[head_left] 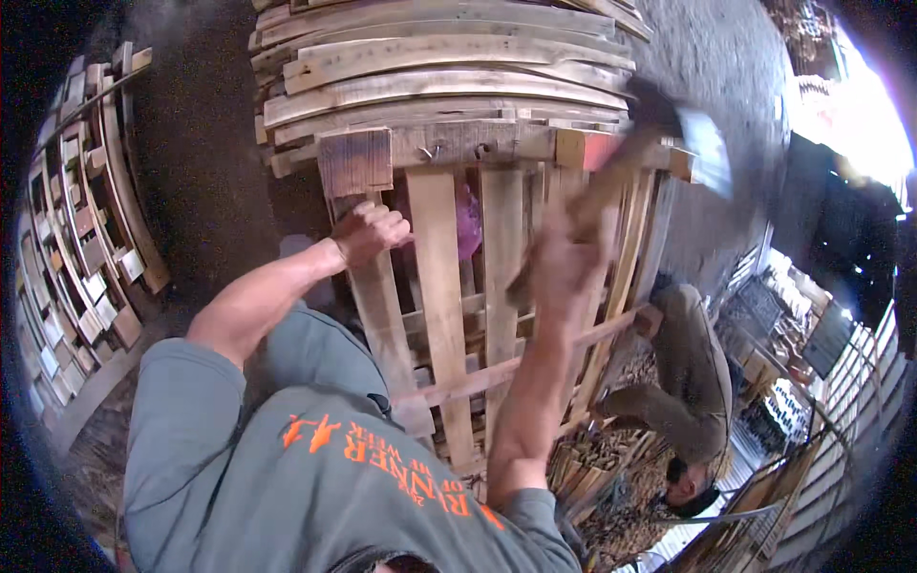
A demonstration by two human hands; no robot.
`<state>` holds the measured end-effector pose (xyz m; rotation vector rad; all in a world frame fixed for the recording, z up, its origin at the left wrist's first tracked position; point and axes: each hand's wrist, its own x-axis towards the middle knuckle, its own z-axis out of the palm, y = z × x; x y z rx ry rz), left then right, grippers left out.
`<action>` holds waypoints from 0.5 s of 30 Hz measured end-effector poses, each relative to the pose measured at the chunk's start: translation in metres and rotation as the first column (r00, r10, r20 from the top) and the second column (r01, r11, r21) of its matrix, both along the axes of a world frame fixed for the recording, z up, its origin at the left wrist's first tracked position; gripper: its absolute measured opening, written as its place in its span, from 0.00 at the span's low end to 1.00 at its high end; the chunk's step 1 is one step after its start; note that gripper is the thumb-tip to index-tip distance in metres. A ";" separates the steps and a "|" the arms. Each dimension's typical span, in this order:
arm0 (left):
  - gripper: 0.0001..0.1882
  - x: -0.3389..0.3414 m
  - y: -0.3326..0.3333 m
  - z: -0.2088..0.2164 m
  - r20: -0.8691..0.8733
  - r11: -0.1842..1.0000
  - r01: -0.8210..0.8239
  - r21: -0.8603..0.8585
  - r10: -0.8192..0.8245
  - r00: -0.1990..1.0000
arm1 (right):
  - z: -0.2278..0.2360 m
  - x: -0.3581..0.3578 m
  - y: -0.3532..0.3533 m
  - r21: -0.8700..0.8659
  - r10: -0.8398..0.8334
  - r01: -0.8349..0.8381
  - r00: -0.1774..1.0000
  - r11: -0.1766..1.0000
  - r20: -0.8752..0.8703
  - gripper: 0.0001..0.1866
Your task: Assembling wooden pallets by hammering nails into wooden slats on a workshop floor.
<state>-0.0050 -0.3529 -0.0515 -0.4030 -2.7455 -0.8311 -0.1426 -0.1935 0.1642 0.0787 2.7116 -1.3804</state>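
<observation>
My right hand (573,267), smeared by motion, is wrapped round the wooden handle of a hatchet (705,153). The hatchet's dark, blunt end and shiny blade are raised over the right end of a pallet's top rail. My left hand (371,231) is closed in a fist by the pallet's upper left corner, just below a square wood block (355,160). What its fingers hold, if anything, is hidden. Long slats of the wooden pallet (437,306) run away from the rail toward my body, with a reddish cross board (468,380) over them.
A stack of boards (449,86) lies beyond the rail. Bent nails (432,153) stick out of the rail. More slatted pallets (86,229) lie at the left. Another person (683,372) crouches at the right, close to the pallet, near a heap of wood scraps (611,487).
</observation>
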 end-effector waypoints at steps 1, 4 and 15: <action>0.16 0.001 -0.001 0.004 0.013 1.000 0.015 -0.022 -0.015 1.000 | 0.023 -0.013 -0.017 -0.067 -0.148 0.144 0.988 0.987 -0.053 0.06; 0.15 0.005 -0.007 0.006 0.053 0.998 0.001 -0.064 0.002 0.999 | 0.037 -0.036 -0.028 -0.027 -0.112 0.109 0.944 0.994 -0.310 0.05; 0.12 0.016 -0.002 -0.005 0.106 0.990 0.063 -0.122 -0.050 0.993 | 0.015 0.002 0.027 0.052 0.065 -0.072 0.992 0.996 0.110 0.08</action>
